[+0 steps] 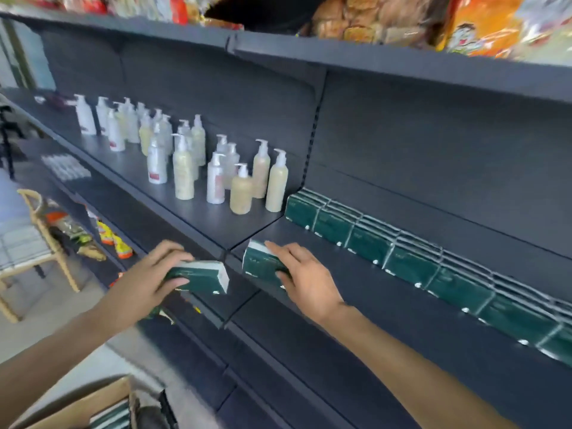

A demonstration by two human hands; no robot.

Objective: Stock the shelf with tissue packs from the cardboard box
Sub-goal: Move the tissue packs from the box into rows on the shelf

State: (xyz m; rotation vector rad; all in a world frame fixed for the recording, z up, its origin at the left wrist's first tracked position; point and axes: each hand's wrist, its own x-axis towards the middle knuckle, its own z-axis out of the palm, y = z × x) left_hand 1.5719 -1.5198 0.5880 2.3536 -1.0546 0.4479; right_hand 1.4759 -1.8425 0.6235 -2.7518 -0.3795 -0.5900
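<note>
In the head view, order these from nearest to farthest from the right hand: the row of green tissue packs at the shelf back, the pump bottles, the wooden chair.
From the right hand:
1. Row of green tissue packs, to its right at the shelf back.
2. Pump bottles, on the shelf to its upper left.
3. Wooden chair, far left on the floor.

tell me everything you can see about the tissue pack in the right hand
The tissue pack is a small, flat rectangular packet in dark green wrapping that looks like glossy plastic film, with a paler, whitish top edge and faint print too blurred to read. The right hand holds it, fingers along its top and thumb at its lower side. It is tilted, sitting at the front left corner of the dark shelf; whether it rests on the shelf is unclear. It is apart from the row behind.
</note>
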